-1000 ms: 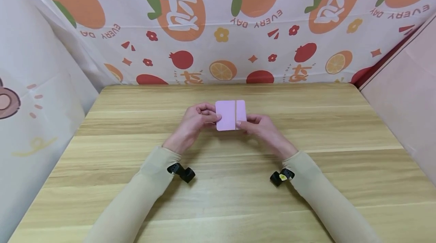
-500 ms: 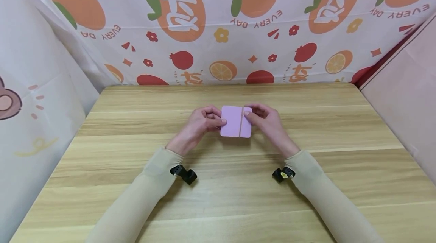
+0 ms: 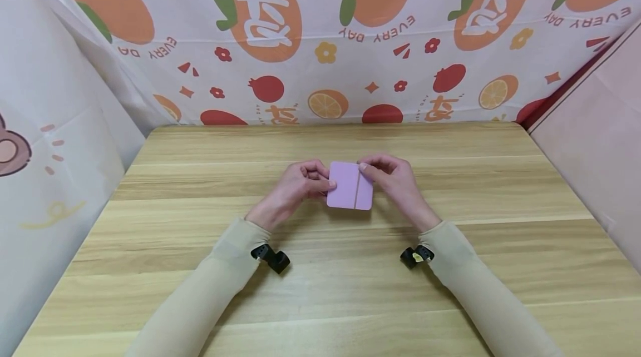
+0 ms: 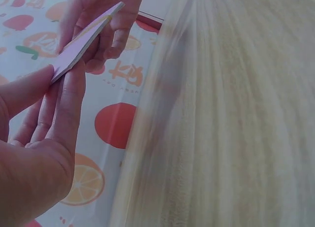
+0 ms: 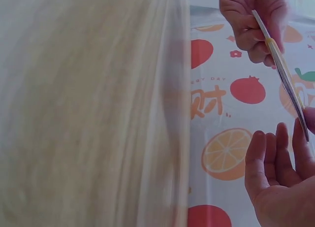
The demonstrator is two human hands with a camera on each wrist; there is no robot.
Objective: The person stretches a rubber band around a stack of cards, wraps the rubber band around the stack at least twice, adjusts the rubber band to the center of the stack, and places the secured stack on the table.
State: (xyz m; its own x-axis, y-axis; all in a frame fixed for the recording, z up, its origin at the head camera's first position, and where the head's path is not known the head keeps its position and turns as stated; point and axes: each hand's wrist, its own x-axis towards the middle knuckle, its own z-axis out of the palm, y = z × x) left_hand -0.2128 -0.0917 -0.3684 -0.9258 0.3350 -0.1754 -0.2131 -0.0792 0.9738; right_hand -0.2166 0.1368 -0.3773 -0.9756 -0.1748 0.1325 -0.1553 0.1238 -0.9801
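Observation:
A thin stack of square lilac cards (image 3: 343, 187), its layered edge visible in the right wrist view, is held above the table by both hands. A tan rubber band (image 3: 356, 193) runs round it near its right side. My left hand (image 3: 292, 193) pinches the left edge, thumb on the front face and fingers behind; the left wrist view shows this hand (image 4: 42, 158) too. At the upper right corner, beside the band, my right hand (image 3: 398, 182) pinches the stack between thumb and index finger. Its other fingers stand apart from the stack in the right wrist view.
A wooden table (image 3: 320, 284) spreads beneath both arms. Fruit-printed cloth (image 3: 325, 73) hangs along its far edge, with pale sheets (image 3: 65, 123) at the sides. Black wrist cameras (image 3: 275, 259) are strapped at both cuffs.
The card stack has come nearer to me and slightly right. My right hand has shifted from the stack's lower right up to its upper right corner; the left keeps its pinch.

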